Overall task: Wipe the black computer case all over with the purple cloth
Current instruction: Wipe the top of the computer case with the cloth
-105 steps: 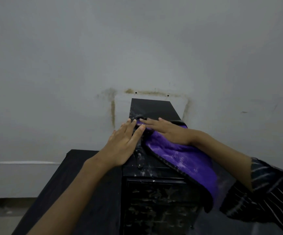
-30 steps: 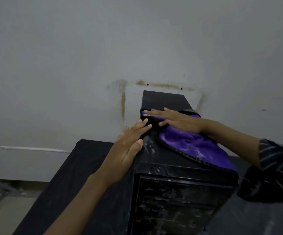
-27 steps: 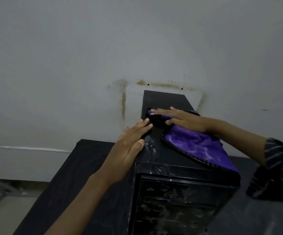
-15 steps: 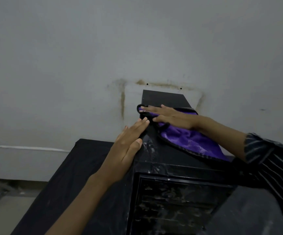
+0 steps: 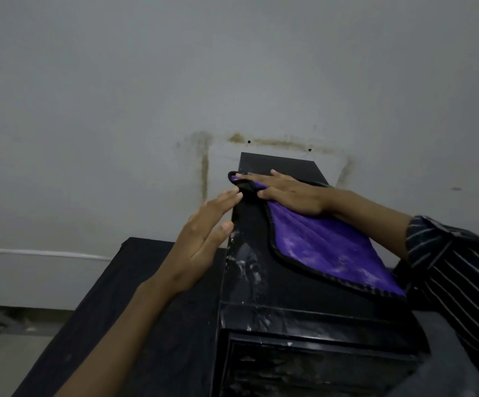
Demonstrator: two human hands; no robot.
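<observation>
Right hand (image 5: 289,193): flat, fingers straight, pressing the purple cloth (image 5: 324,247) onto the far top of the black computer case (image 5: 261,296)
Left hand (image 5: 203,239): open, fingers extended, laid against the case's upper left edge; palm hidden
Out of sight: the cloth's right corner slips behind a striped sleeve (image 5: 456,267); the case's right side is covered; its front is cut off by the frame's bottom edge
Cloth: purple with black trim; pale smudges; spread diagonally over the top
Case: stands on a black table (image 5: 118,310) against a stained grey wall (image 5: 146,110); whitish streaks along its top left and front rim; front grille dim, hard to make out
</observation>
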